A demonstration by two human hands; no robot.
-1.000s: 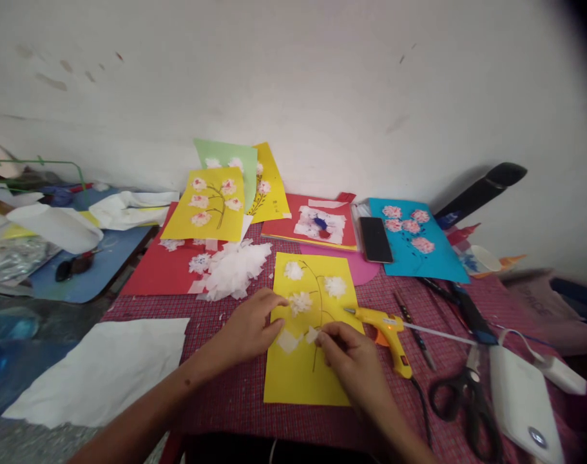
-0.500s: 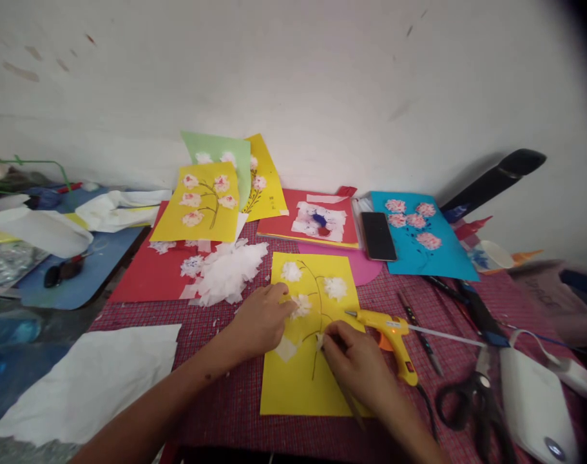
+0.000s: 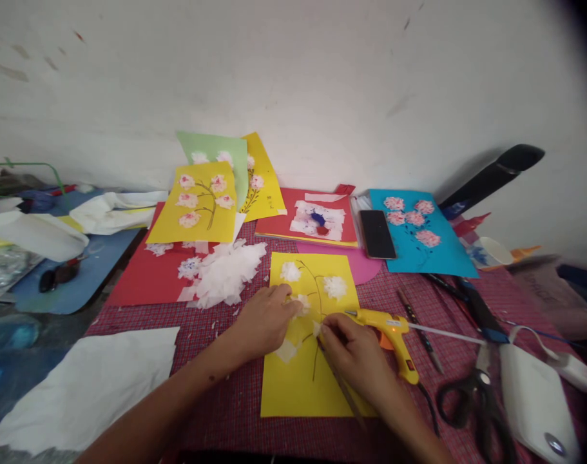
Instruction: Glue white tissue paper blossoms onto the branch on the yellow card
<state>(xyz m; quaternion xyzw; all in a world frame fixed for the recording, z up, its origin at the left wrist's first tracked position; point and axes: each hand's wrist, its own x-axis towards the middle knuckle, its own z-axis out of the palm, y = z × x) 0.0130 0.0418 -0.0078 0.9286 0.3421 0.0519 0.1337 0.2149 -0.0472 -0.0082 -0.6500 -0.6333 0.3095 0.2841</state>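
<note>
Checked cloth (image 3: 225, 412) under yellow sheet (image 3: 293, 394). Over sheet, pinching 1 white scrap (image 3: 317, 328) and thin stick (image 3: 343, 386) in right hand (image 3: 355, 351); left hand (image 3: 267, 320) over left edge, unclear whether pinching. Press lightly, clear of glue gun (image 3: 392, 330) at right edge.

Single head-worn view: positioned at the near side of the counter (image 3: 225, 415), directed forward and downward. Left hand (image 3: 265, 322) and right hand (image 3: 354, 348) at close range, below centre; wall (image 3: 293, 77) behind.

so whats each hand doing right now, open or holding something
Left hand: at a white flower; whether it grips cannot be told.
Right hand: closed, pinching a small white scrap and, it seems, a thin stick.
</note>
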